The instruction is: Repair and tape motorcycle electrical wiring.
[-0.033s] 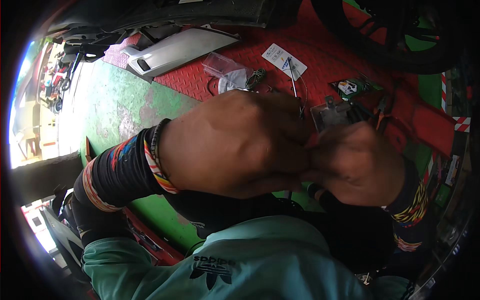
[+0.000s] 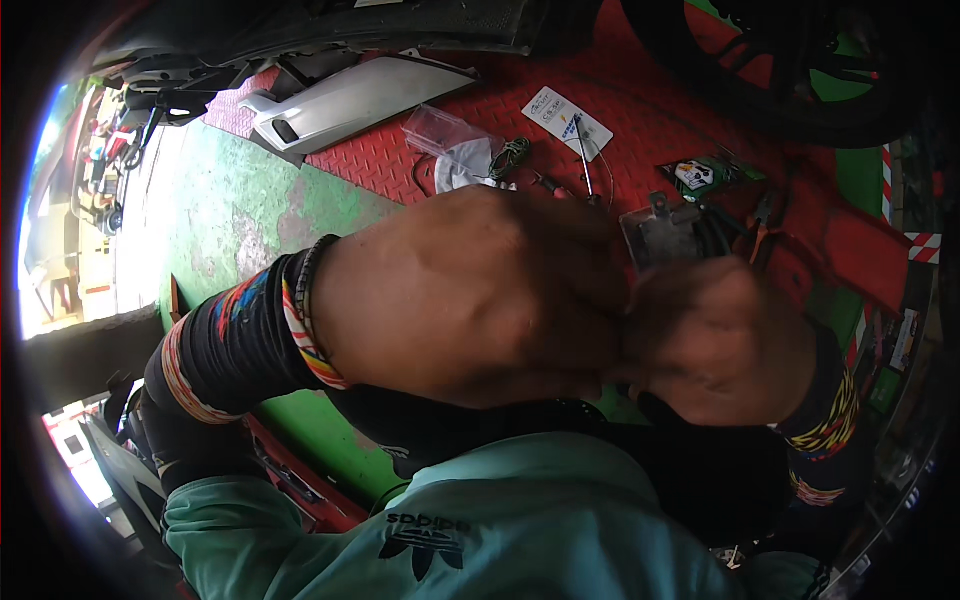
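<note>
My left hand [image 2: 470, 295] is closed in the centre, fingers curled away from me over whatever they grip, which is hidden. My right hand [image 2: 715, 345], blurred, is also closed, with its fingers meeting the left ones. Just beyond them lie a small metal plate [image 2: 663, 235], orange-handled pliers [image 2: 758, 232], a screwdriver [image 2: 586, 170], a white printed card [image 2: 568, 124], a coil of green wire [image 2: 511, 157] and a clear plastic package [image 2: 450, 135].
A red treadplate platform [image 2: 370, 160] holds a silver body panel [image 2: 355, 95] and a sticker [image 2: 700, 175]. A motorcycle wheel [image 2: 770, 70] and dark bodywork [image 2: 420, 25] span the top. Green floor [image 2: 250, 195] is at left, with parked motorcycles [image 2: 115, 180] beyond.
My right hand has shifted slightly downward, uncovering more of the metal plate. My left hand has moved a little, its fingers still bunched against the right ones.
</note>
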### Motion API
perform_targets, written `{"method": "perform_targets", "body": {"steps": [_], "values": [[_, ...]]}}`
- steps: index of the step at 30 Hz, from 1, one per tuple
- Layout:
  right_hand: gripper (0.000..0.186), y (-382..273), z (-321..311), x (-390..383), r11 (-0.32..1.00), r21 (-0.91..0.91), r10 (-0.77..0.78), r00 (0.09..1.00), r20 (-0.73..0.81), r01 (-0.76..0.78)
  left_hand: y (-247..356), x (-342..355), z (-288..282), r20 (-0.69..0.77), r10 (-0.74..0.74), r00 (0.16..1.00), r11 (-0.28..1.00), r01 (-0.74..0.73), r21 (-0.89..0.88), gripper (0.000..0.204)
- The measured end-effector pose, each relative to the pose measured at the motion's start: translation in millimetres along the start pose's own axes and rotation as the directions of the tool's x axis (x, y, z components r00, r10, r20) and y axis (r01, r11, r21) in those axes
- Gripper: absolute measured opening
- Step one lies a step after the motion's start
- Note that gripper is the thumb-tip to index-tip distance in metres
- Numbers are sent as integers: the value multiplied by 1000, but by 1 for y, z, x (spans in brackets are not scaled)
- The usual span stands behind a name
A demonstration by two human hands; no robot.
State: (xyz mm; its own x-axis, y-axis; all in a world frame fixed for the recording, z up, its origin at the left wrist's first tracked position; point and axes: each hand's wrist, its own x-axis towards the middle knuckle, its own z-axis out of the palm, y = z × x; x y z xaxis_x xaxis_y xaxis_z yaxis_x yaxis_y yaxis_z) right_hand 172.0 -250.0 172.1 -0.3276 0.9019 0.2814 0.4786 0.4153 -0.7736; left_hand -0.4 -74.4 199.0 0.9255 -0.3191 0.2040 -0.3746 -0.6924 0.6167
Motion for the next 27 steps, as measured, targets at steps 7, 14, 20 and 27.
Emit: {"method": "perform_targets", "body": {"steps": [7,14,20,27], "values": [[28,-5,-22,-39,997,70,18,987,159,-29,-36,-30,-33,105,139,985,947,-101,-305,13],[9,32,-1,-59,865,145,483,875,17,-480,-182,-127,31,67,-555,829,831,556,3,37],[13,45,56,-53,735,324,595,795,113,-596,-206,-161,123,-32,-349,937,882,340,327,63],[18,88,127,-50,729,370,612,791,24,-575,-185,-203,148,-418,-483,770,784,592,185,49]]}}
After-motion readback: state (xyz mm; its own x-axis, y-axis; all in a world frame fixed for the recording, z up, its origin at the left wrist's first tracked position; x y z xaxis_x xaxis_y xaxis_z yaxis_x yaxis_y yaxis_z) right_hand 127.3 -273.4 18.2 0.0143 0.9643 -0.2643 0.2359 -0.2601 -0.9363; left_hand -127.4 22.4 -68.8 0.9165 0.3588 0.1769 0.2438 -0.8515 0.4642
